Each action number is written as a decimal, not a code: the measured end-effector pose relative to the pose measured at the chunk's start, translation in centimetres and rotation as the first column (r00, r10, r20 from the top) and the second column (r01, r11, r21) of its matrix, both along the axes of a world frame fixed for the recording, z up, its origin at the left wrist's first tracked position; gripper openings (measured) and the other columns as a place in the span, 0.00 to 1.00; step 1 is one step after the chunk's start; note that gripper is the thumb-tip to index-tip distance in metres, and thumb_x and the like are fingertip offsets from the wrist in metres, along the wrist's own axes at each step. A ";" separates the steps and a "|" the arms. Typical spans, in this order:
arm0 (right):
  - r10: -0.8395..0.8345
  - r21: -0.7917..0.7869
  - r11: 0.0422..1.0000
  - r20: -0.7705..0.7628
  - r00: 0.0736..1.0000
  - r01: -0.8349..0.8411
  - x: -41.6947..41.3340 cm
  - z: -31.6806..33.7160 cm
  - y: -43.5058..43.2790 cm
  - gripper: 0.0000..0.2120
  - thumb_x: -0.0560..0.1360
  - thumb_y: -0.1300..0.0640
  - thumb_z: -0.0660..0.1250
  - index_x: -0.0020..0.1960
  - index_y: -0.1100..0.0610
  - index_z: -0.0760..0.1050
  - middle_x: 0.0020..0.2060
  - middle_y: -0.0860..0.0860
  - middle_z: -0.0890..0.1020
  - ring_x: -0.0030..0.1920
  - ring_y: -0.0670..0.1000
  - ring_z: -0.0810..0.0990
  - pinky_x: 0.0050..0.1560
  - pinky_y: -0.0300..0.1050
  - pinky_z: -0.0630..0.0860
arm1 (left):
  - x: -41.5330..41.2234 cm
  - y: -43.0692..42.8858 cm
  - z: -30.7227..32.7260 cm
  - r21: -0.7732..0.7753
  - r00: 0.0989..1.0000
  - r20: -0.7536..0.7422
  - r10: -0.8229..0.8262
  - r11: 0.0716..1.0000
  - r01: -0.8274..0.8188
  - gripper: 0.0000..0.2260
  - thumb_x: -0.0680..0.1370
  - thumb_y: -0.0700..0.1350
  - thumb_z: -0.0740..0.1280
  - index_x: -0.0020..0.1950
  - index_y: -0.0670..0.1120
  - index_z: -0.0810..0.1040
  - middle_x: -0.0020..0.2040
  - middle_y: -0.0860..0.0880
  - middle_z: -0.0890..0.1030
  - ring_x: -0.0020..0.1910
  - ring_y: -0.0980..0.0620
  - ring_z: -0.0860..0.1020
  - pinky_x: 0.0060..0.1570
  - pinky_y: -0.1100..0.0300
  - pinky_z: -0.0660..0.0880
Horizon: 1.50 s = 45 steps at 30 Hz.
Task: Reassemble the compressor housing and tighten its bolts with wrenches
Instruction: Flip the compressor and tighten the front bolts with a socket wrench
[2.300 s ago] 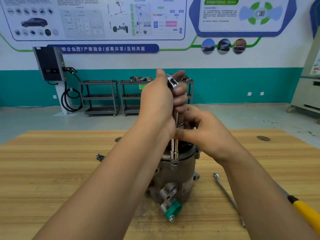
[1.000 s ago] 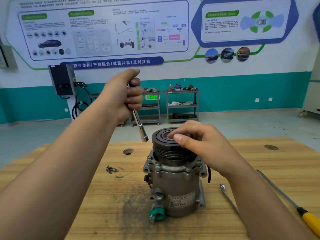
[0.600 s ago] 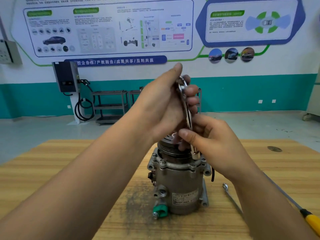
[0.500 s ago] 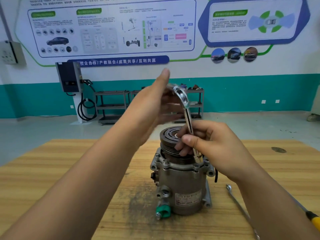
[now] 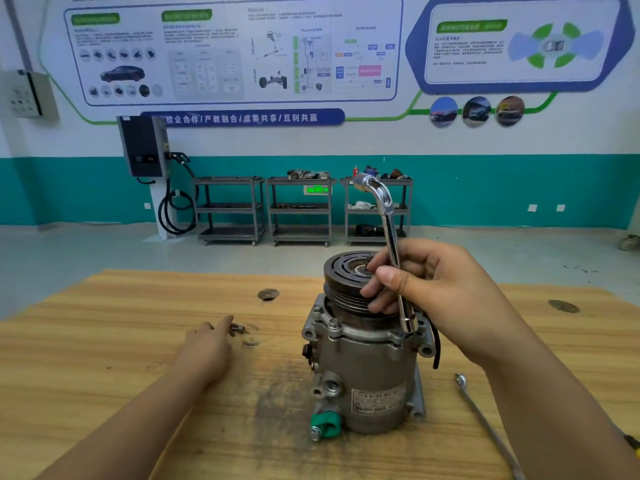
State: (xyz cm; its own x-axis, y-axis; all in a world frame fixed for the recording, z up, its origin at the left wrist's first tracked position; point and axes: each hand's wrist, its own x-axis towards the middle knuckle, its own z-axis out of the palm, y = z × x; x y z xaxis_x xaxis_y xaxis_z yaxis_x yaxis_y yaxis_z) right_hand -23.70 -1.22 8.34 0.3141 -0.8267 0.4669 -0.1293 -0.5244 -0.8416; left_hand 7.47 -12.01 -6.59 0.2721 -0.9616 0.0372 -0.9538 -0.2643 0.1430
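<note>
Your left hand [image 5: 207,348] lies low over the wooden tabletop [image 5: 104,375] at the left. It is released, the fingers stretched forward and holding nothing. Its index fingertip is right at a couple of small loose bolts [image 5: 238,329] that lie on the wood; whether it touches them, you cannot tell from here. A round hole [image 5: 267,294] in the tabletop sits just beyond them.

The compressor [image 5: 367,368] stands upright at the middle of the tabletop, on a dark smudged patch of the wood. Its black grooved pulley [image 5: 346,271] faces up and a green cap [image 5: 325,422] covers a port low on the near side. Bolt heads show along the housing flange below the pulley.

An L-shaped socket wrench [image 5: 391,237] stands nearly upright at the right side of the compressor. Its bent end is on top and its socket end is down at the flange's right edge. Your right hand [image 5: 433,292] is grasping the wrench shaft, thumb in front and fingers curled behind it. The lower fingers rest against the pulley.

To the right, a flat wrench [image 5: 485,417] lies on the tabletop, apart from the compressor. A yellow handle [image 5: 636,452] shows at the picture's right edge.
</note>
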 end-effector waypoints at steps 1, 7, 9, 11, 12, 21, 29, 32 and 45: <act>0.004 0.000 1.000 0.001 1.000 -0.004 0.0 0.0 0.0 0.06 0.76 0.66 0.62 0.45 0.58 0.77 0.36 0.53 0.85 0.35 0.52 0.84 0.36 0.38 0.79 | 0.1 -0.2 -0.2 0.003 1.000 0.027 -0.002 1.000 0.002 0.23 0.82 0.49 0.53 0.76 0.56 0.52 0.70 0.43 0.65 0.67 0.42 0.65 0.61 0.47 0.67; 0.010 0.003 1.000 -0.027 1.000 -0.010 0.1 -0.1 -0.1 0.05 0.76 0.66 0.63 0.46 0.58 0.77 0.36 0.53 0.84 0.34 0.51 0.83 0.38 0.41 0.80 | 0.1 -1.0 -0.3 -0.094 0.996 0.073 -0.057 0.994 0.063 0.15 0.80 0.54 0.58 0.67 0.59 0.70 0.66 0.48 0.68 0.65 0.46 0.65 0.61 0.48 0.66; 0.009 0.005 1.000 -0.029 1.000 -0.009 0.1 -0.2 -0.1 0.06 0.76 0.66 0.63 0.46 0.58 0.77 0.36 0.53 0.84 0.33 0.51 0.83 0.37 0.40 0.80 | 0.0 -1.1 -0.2 -0.156 0.996 0.033 -0.086 0.984 0.090 0.11 0.77 0.56 0.63 0.58 0.59 0.75 0.62 0.50 0.70 0.63 0.48 0.67 0.59 0.50 0.67; 0.007 0.005 1.000 -0.023 1.000 -0.007 0.0 -0.2 -0.1 0.06 0.76 0.66 0.63 0.47 0.58 0.77 0.36 0.53 0.85 0.34 0.51 0.83 0.37 0.39 0.80 | -0.2 -0.9 0.0 -0.176 0.994 -0.018 -0.107 0.979 0.102 0.06 0.75 0.57 0.66 0.50 0.58 0.76 0.57 0.52 0.72 0.60 0.49 0.67 0.56 0.53 0.68; 0.005 0.000 1.000 -0.018 1.000 -0.005 -0.1 -0.1 -0.2 0.06 0.76 0.66 0.63 0.47 0.58 0.77 0.36 0.53 0.85 0.34 0.51 0.83 0.36 0.39 0.79 | -0.3 -0.8 0.1 -0.170 0.993 -0.022 -0.116 0.979 0.110 0.06 0.74 0.58 0.67 0.46 0.58 0.75 0.54 0.53 0.72 0.59 0.49 0.67 0.55 0.54 0.68; -0.007 -0.043 0.999 0.083 0.997 0.010 -1.2 0.4 -0.2 0.07 0.76 0.66 0.62 0.47 0.56 0.75 0.35 0.54 0.84 0.34 0.54 0.84 0.36 0.40 0.79 | -2.0 0.0 0.9 -0.151 0.961 -0.115 -0.252 0.960 0.234 0.05 0.76 0.45 0.67 0.50 0.48 0.72 0.46 0.50 0.79 0.43 0.53 0.73 0.41 0.62 0.69; 0.015 -0.036 0.999 0.092 0.996 -0.011 -1.7 0.7 0.1 0.06 0.77 0.65 0.62 0.49 0.57 0.74 0.36 0.54 0.85 0.35 0.55 0.84 0.37 0.43 0.81 | -5.8 2.4 2.1 -0.356 0.925 -0.242 -0.293 0.914 0.196 0.04 0.76 0.43 0.69 0.50 0.48 0.78 0.45 0.53 0.79 0.43 0.56 0.76 0.43 0.65 0.70; 0.025 -0.006 1.000 0.095 0.995 -0.024 -2.2 0.8 0.1 0.06 0.76 0.65 0.63 0.50 0.56 0.73 0.37 0.54 0.85 0.35 0.55 0.84 0.36 0.42 0.80 | -7.8 4.5 3.8 -0.560 0.810 -0.475 -0.345 0.828 0.024 0.05 0.73 0.42 0.72 0.44 0.48 0.76 0.40 0.53 0.80 0.41 0.55 0.79 0.38 0.64 0.72; -0.064 -0.073 0.994 0.200 0.978 0.080 -2.4 0.6 -0.6 0.09 0.71 0.65 0.69 0.45 0.52 0.81 0.40 0.53 0.81 0.40 0.49 0.83 0.35 0.42 0.80 | -18.8 11.9 9.6 -0.877 0.563 -0.351 -0.749 0.474 0.084 0.07 0.66 0.49 0.75 0.41 0.58 0.81 0.40 0.60 0.80 0.45 0.61 0.76 0.43 0.68 0.72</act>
